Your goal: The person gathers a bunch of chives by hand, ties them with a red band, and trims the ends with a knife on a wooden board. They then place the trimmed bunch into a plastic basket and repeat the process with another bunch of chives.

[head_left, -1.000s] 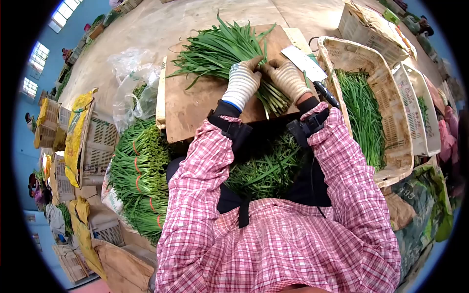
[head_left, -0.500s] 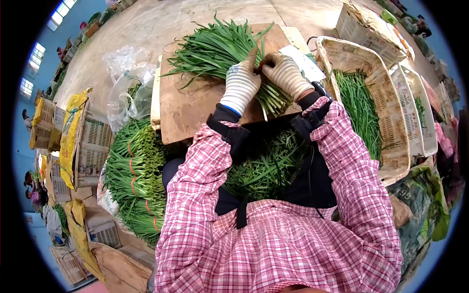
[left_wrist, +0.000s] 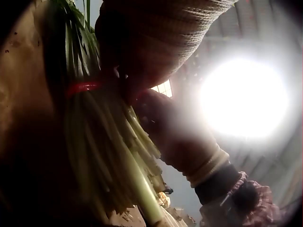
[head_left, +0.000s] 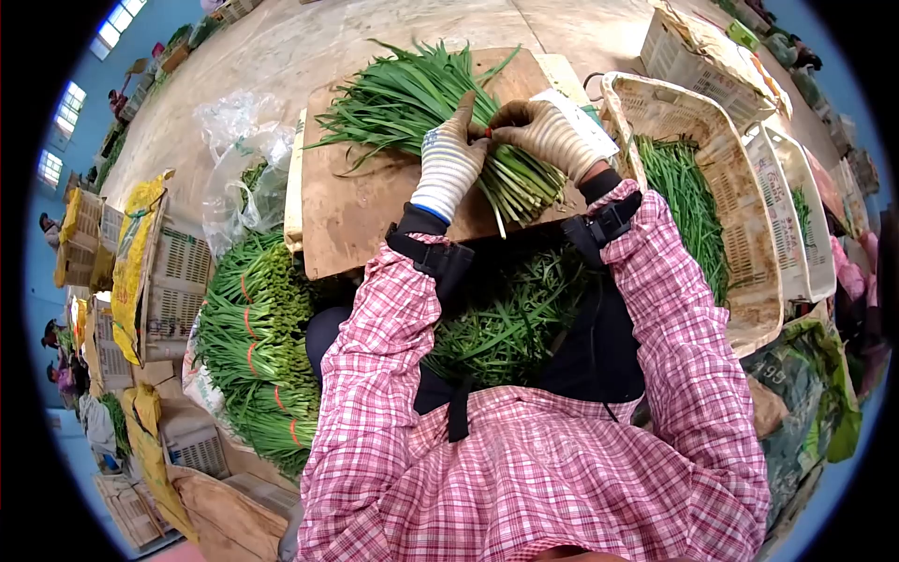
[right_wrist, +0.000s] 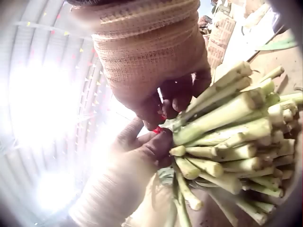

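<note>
Bundle lying aslant

Cut ends are pointing near right; left grip, on the near-left side, and right grip, far-right, are both pinching the red tie crossing the stalks. Leaves are fanning far left across the board.

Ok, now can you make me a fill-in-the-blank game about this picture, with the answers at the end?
1. The left hand and the right hand both wear ____.
2. The band across the held bunch is coloured ____.
3. In the head view, the crate of greens is to the ____ of the board.
4. In that same view, the stack of tied bunches is to the ____ of the shirt.

Missing words: gloves; red; right; left.
</note>
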The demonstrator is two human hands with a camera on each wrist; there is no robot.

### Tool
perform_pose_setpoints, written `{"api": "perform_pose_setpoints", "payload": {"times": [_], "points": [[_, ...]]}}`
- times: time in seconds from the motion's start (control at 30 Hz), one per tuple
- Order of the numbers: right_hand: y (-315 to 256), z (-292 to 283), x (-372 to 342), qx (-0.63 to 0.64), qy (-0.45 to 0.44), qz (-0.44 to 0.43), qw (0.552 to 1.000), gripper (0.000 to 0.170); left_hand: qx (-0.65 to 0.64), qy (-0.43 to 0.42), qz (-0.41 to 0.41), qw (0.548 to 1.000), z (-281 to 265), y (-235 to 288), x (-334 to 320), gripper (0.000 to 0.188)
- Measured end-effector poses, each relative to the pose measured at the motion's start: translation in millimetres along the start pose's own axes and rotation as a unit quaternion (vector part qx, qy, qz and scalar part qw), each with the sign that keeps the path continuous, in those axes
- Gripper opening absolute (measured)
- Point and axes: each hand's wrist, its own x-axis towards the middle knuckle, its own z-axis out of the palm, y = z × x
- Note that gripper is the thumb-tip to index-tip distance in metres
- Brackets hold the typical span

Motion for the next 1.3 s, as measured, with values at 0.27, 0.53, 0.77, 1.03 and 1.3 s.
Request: {"api": "perform_pose_setpoints", "payload": {"times": [0.27, 0.53, 0.77, 1.03, 1.3], "points": [[11.3, 8.3, 9.2, -0.164, 0.146, 0.041, 0.975, 0.018, -0.051, 0.026, -0.044, 0.997, 8.5, -7.6, 2.0, 0.060], [-13.9, 29.8, 6.7, -0.290, 0.185, -0.048, 0.938, 0.011, -0.324, 0.084, -0.079, 0.939, 13.7, -6.9, -1.2, 0.039], [7.3, 56.4, -29.1, -0.171, 0.284, -0.098, 0.939, 0.010, -0.329, 0.173, -0.049, 0.927, 41.7, -20.1, 3.7, 0.023], [-0.9, 44.4, -19.5, -0.012, 0.250, -0.006, 0.968, 0.012, -0.126, 0.084, 0.077, 0.985, 32.1, -8.2, -5.1, 0.023], [-15.7, 16.9, -16.9, -0.124, 0.097, 0.058, 0.986, 0.015, -0.003, 0.114, 0.071, 0.991, 37.7, -13.1, -5.8, 0.024]]}}
